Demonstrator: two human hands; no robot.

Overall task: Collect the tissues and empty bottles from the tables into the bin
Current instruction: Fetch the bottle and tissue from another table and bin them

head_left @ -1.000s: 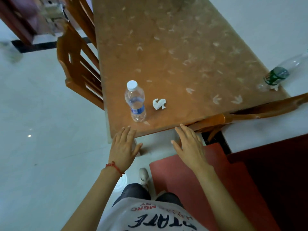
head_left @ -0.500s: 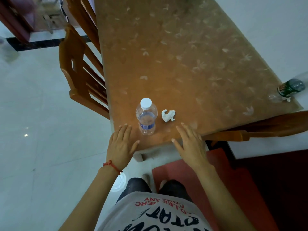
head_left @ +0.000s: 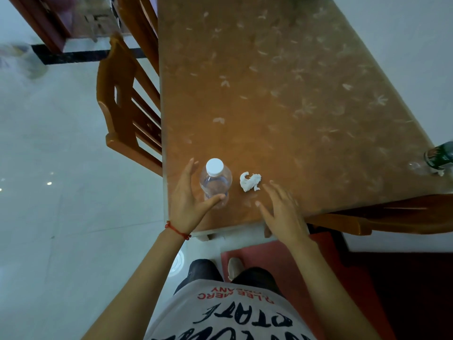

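Left hand [head_left: 187, 200], spread wide and holding nothing, brackets the upright clear bottle [head_left: 215, 182] near the table [head_left: 282, 94] edge for grasping, while the empty, straight-fingered right hand [head_left: 282, 212] nears the crumpled tissue [head_left: 250, 181] beside it.

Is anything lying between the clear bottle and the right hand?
Yes. In the head view the crumpled tissue lies on the table between the clear bottle and the right hand, just past its fingertips.
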